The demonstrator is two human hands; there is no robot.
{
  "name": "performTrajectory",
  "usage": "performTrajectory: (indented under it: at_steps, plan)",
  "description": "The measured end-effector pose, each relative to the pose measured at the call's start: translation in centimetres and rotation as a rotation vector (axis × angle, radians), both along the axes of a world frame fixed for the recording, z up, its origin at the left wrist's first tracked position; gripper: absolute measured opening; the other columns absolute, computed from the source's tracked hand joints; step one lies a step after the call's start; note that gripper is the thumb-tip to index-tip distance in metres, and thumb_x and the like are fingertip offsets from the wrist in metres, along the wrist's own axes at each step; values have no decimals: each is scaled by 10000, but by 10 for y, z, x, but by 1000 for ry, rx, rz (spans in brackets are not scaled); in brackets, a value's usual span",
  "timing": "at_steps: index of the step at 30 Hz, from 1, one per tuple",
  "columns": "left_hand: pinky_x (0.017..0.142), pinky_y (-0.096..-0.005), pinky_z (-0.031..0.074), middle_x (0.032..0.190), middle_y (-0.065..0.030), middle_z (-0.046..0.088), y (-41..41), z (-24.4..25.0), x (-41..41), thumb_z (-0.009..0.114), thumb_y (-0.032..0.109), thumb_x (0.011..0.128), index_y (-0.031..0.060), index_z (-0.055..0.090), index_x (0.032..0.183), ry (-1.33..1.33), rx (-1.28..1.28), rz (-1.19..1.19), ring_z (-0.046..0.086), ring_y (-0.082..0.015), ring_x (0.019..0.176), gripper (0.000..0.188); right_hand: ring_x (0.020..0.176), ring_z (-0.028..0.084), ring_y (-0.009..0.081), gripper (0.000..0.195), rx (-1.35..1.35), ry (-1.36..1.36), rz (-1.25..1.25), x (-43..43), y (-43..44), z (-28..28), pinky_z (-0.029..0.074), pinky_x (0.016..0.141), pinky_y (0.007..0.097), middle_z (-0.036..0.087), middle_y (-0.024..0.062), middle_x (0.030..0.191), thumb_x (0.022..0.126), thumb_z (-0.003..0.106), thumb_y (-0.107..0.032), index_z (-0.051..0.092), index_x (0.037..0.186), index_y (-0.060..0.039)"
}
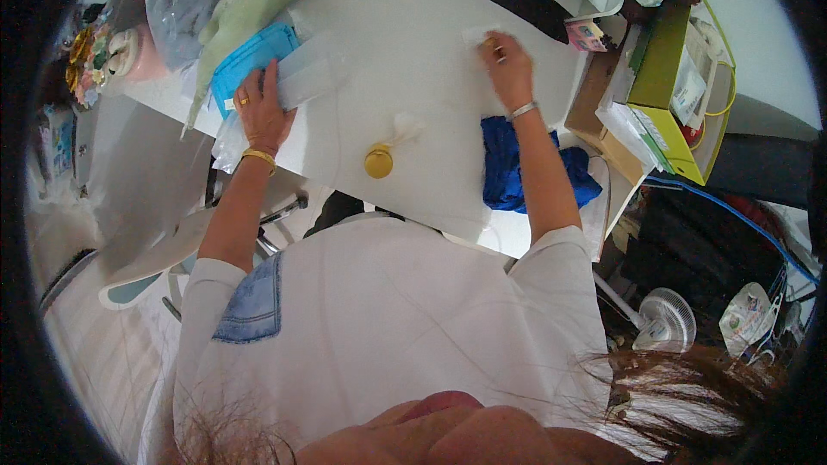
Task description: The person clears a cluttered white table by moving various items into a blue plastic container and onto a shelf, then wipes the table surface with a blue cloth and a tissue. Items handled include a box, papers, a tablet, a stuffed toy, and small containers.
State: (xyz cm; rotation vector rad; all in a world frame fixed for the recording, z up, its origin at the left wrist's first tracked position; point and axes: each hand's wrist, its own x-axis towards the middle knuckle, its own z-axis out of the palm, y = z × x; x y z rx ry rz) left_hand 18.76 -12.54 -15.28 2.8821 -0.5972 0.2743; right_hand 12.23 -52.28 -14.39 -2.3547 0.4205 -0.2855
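My left hand (pixel 261 106) lies palm down at the left of the white table (pixel 400 64). Its fingers rest on a flat blue packet (pixel 252 58), beside a translucent plastic sleeve (pixel 310 77). Over the right side of the table, my right hand (pixel 510 71) is blurred, its fingers pinched around what looks like a small yellowish thing (pixel 489 43). What that thing is stays mostly hidden by the fingers. A round yellow object (pixel 378 161) sits near the front edge, with clear plastic film (pixel 407 127) just behind it. Below my right forearm is crumpled dark blue shiny fabric (pixel 501 168).
A pale green plush toy (pixel 252 6) and a plastic bag (pixel 181 19) crowd the left back. At the right stand a black flat object (pixel 523 0), a cardboard box (pixel 588 90) and a yellow-green file box (pixel 659 71). A white fan (pixel 665 320) is low right.
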Motion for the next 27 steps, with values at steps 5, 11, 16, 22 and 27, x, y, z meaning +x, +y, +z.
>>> performTrajectory:
  at_steps: [5,11,16,22,27]
  plan:
    - [946,-429,302,1185,-103,426,0,1,-2,781,167,549,152,399,1338,-25,-7,-6,415,-302,1057,876,659,601,150,210,214,-243,-322,52,-63,25,488,599,274,642,71,784,791,623,-29,605,995,19]
    - [942,-432,304,1182,-103,427,0,0,0,783,173,562,160,405,1329,-18,-14,-5,419,-303,1056,856,688,587,190,234,632,-713,-624,103,-98,7,524,593,311,606,138,880,736,601,81,570,968,79]
    - [927,-432,312,1164,-108,438,0,2,-1,790,189,556,165,408,1324,-24,-16,-10,422,-306,1057,858,760,593,195,216,818,-819,-613,79,-51,25,523,664,298,602,119,905,749,591,81,577,960,39]
    - [960,-459,297,1221,-142,427,4,0,-3,795,179,539,160,362,1364,34,-18,5,400,-339,1120,931,975,565,190,518,362,309,478,-20,69,41,502,775,279,560,52,1162,711,728,-121,560,1199,-161]
    - [950,-456,304,1214,-138,430,1,1,-1,799,195,539,161,362,1365,29,3,0,405,-342,1103,935,1041,520,276,350,-48,185,747,-51,107,10,485,819,375,569,62,1097,682,667,-34,615,1017,-122]
